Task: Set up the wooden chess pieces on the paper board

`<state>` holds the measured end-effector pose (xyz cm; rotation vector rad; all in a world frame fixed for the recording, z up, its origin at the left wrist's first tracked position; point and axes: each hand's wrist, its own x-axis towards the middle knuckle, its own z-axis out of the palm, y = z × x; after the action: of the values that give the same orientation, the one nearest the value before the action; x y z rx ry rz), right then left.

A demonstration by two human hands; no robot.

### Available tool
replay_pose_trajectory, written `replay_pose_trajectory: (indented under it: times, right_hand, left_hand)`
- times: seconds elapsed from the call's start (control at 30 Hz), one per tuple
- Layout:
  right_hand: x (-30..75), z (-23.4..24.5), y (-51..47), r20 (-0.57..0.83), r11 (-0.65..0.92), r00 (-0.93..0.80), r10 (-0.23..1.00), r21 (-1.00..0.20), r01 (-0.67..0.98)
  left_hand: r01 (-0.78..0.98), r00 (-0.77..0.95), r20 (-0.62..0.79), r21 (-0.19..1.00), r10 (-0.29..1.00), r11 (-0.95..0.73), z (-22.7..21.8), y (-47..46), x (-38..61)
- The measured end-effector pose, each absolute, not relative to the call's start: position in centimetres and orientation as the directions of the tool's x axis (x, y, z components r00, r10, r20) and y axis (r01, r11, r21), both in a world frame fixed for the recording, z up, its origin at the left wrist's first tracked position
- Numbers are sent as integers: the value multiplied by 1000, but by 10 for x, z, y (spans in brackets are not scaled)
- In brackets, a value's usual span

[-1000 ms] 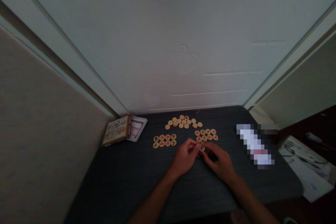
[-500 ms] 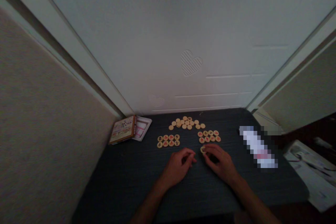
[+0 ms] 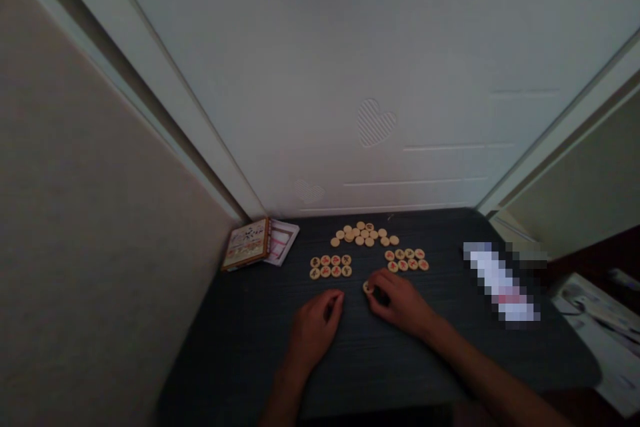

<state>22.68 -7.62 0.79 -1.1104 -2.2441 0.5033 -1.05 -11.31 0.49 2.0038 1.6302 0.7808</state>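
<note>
Just there — a xiangqi piece [image 3: 368, 287] touches the front of the right hand's [image 3: 397, 302] grip.

From here I can't make out the long object [image 3: 500, 283] on the surface [image 3: 240, 360]: it's blocked out in coarse pixels. The marks on the discs [image 3: 336, 260] are too small for me to read, and the right hand [image 3: 397, 300] covers part of the disc [image 3: 367, 287] at its fingers. The printed sheet [image 3: 597, 340] runs off the frame's right edge, and the left forearm [image 3: 287, 400] off the bottom.
</note>
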Motion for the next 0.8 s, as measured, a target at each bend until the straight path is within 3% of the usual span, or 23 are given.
replay_pose_trajectory:
  times: [0.33, 0.8]
  right_hand:
    - [195, -9, -54, 387, 540, -385, 838, -483, 689]
    - [197, -6, -56, 416, 543, -353, 838, -568, 618]
  left_hand:
    - [720, 123, 163, 664, 979, -202, 2, -114, -13]
    - [707, 87, 131, 690, 988, -154, 6, -112, -11]
